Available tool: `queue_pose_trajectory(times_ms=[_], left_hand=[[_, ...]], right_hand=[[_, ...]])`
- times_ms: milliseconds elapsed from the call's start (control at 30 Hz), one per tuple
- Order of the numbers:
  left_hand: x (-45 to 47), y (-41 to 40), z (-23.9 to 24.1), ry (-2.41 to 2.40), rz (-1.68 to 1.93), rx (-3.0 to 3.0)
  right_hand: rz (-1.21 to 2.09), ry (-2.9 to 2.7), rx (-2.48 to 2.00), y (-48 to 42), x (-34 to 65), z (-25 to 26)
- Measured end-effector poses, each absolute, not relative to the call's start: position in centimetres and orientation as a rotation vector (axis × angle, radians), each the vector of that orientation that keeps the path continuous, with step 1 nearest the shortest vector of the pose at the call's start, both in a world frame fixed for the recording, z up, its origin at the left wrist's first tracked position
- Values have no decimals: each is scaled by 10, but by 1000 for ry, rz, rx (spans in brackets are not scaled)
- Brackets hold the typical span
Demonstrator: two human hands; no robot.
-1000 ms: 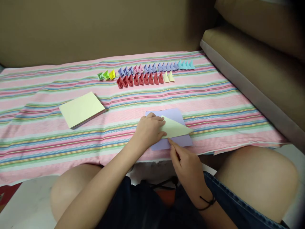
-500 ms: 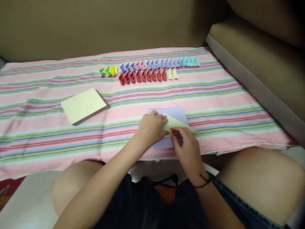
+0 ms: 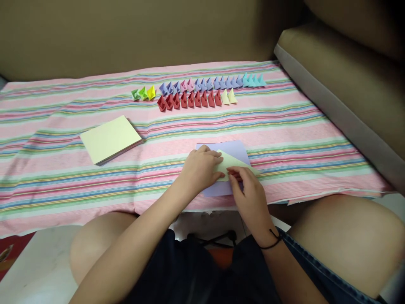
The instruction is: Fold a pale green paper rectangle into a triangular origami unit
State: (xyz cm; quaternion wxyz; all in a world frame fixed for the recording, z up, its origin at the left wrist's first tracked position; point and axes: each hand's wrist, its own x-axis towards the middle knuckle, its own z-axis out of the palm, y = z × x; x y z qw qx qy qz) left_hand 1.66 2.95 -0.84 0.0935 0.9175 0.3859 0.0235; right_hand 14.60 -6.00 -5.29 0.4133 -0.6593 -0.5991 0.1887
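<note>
A folded piece of pale yellow paper (image 3: 232, 161) lies on a purple sheet (image 3: 237, 147) near the front edge of the striped cloth; its right end comes to a point. My left hand (image 3: 201, 166) holds the paper's left side, with fingers on top and the thumb at the lower part. At the lower edge of the same paper, my right hand (image 3: 249, 188) pinches with thumb and index finger, the other fingers curled. The two hands hide part of the paper, so its full folded shape does not show.
A stack of pale yellow paper (image 3: 110, 140) rests to the left. Farther back stand several small folded paper boats in rows: red (image 3: 190, 100), purple (image 3: 221, 83), light blue (image 3: 253, 80), green and yellow (image 3: 152, 93). A brown cushion (image 3: 344, 84) borders the cloth (image 3: 167, 147) at right.
The right hand's fingers have shifted very slightly along the paper's lower edge. My left hand stays in place, and the view has tilted a touch.
</note>
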Motion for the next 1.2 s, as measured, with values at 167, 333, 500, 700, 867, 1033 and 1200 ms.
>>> queue_pose_trajectory(times_ms=[167,333,500,700,867,1033,1200], left_hand=[[16,29,-10,1149,95,2730],[16,29,-10,1132,95,2732],[16,29,-7,1129,58,2718],[13,35,-8,1078,-3,2728],[9,41,-13,1018,8,2738],[9,42,-12,1033,7,2735],[9,42,-13,1024,-2,2732]], right_hand=[[445,-1528,-1706,-58,145,-55],[489,-1514,-1685,-58,146,-54],[479,-1514,-1712,-56,145,-53],[478,-1538,-1726,-56,145,-52],[414,-1574,-1766,-54,143,-54],[358,-1605,-1774,-53,141,-56],[338,-1617,-1784,-54,141,-56]])
